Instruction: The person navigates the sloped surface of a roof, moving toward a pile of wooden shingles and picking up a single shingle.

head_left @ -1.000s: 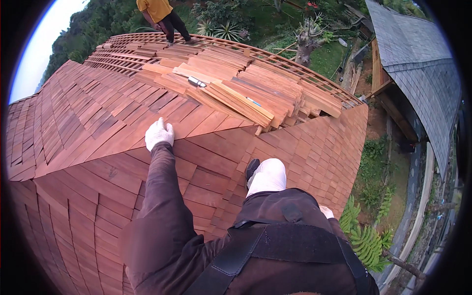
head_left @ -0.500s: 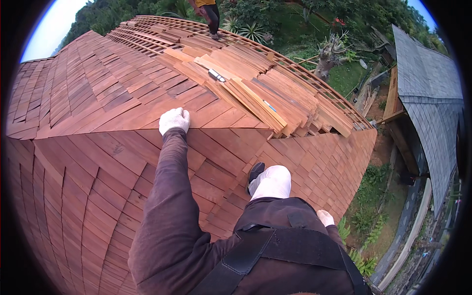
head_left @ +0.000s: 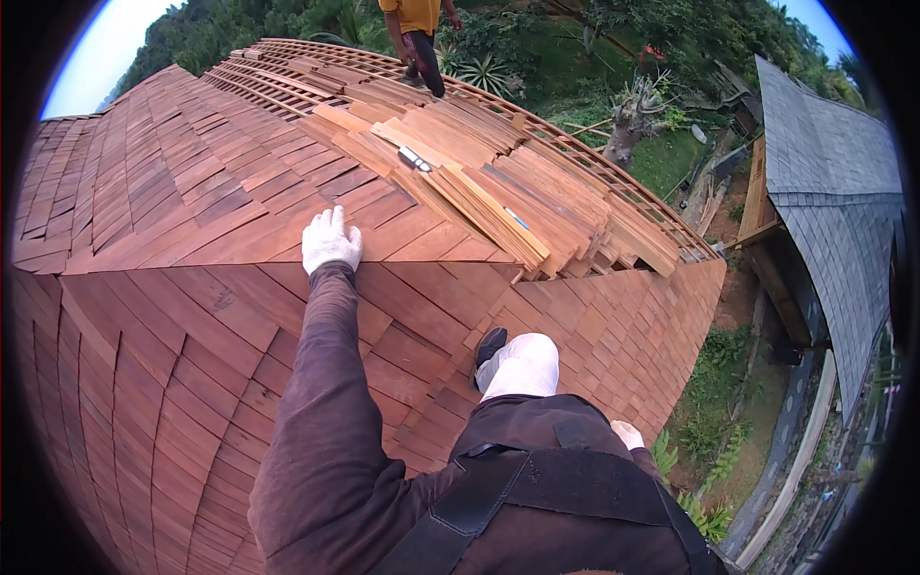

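My left hand (head_left: 332, 240), in a white glove, lies on the reddish wooden shingles (head_left: 422, 230) at the hip ridge. Its fingers stretch out flat and it holds nothing. My right hand (head_left: 628, 434) shows only in part, low beside my right side above the shingled slope. Its visible fingers look loosely extended, with nothing seen in them. Beyond the ridge lie long loose wooden strips (head_left: 489, 218) and a stack of loose shingles (head_left: 556, 192). A silver-and-black tool (head_left: 414, 159) rests on the boards, and a thin blue-and-white object (head_left: 517, 218) lies on the strips.
My bent knee (head_left: 525, 362) and dark shoe (head_left: 490, 346) are on the sloping shingles. Open battens (head_left: 259, 88) run along the far roof, where another person (head_left: 422, 43) stands. The roof edge drops to the garden at right, near a grey-shingled roof (head_left: 824, 144).
My left hand has gone from curled on the ridge to flat with fingers extended, slightly farther up. The other person has shifted position on the far roof. The view has tilted slightly.
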### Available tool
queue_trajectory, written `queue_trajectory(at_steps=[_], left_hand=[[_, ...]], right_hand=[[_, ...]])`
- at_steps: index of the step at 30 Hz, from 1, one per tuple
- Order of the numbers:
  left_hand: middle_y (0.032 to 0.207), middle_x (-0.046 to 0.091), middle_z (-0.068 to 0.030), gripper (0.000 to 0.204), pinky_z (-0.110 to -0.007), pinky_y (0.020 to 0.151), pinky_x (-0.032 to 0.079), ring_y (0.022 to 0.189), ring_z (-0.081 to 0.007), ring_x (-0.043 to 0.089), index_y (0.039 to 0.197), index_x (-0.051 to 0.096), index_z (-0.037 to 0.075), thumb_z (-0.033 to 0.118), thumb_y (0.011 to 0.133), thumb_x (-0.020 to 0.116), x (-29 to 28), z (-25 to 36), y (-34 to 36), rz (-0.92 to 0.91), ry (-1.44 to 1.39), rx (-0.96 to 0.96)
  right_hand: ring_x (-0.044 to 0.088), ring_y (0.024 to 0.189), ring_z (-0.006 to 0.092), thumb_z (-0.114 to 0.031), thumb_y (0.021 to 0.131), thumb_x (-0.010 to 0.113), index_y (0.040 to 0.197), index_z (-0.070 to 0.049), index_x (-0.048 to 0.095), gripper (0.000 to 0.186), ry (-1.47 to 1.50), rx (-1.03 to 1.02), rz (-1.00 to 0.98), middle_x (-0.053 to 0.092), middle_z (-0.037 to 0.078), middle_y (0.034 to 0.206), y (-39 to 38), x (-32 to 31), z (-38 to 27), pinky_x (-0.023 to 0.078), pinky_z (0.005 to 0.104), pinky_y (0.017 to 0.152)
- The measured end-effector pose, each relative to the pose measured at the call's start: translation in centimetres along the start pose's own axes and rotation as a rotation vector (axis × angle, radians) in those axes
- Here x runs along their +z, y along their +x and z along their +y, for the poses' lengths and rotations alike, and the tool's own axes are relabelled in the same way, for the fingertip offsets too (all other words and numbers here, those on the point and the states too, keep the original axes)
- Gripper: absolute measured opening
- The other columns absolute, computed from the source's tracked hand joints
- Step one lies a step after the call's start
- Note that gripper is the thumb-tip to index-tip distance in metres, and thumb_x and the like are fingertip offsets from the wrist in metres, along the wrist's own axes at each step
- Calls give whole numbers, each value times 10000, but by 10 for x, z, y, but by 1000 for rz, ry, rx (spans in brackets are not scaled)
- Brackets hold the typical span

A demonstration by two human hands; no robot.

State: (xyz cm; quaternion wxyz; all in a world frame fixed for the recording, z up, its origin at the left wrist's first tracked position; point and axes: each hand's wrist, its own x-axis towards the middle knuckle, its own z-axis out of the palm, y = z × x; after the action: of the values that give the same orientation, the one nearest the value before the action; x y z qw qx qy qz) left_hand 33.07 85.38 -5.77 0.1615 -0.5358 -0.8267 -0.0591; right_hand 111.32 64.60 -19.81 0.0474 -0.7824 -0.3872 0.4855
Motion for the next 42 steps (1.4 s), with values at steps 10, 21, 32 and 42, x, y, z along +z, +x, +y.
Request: queue_trajectory(at_steps=[10,21,32,42], left_hand=[[1121,813,-166,461,-505,1007,565,1095,-365,756,1046,826,75,437,1067,542,-32,13,8,-266,-39,-109],[1108,806,-162,490,-502,1021,562,1098,-359,752,1046,828,75,456,1079,523,-26,14,8,-276,3,-113],[1105,808,-166,487,-499,1002,571,1084,-362,757,1038,831,73,454,1075,530,-27,10,6,-274,10,-121],[1053,812,-172,460,-499,970,577,1035,-362,771,1018,839,79,438,1054,553,-25,10,6,-250,-11,-112]], right_hand=[[670,1380,306,-428,1038,694,1447,47,684,627,-8,12,5,721,218,1461,3,3,-4,491,392,1183],[680,1358,293,-405,1040,698,1429,53,693,601,23,24,9,738,206,1433,-2,10,-13,500,387,1169],[703,1308,259,-386,1030,711,1405,52,706,577,87,7,-23,759,189,1391,0,16,-22,521,376,1138],[659,1403,309,-453,1034,686,1438,51,690,646,3,-30,-38,717,221,1469,35,16,11,480,396,1207]])
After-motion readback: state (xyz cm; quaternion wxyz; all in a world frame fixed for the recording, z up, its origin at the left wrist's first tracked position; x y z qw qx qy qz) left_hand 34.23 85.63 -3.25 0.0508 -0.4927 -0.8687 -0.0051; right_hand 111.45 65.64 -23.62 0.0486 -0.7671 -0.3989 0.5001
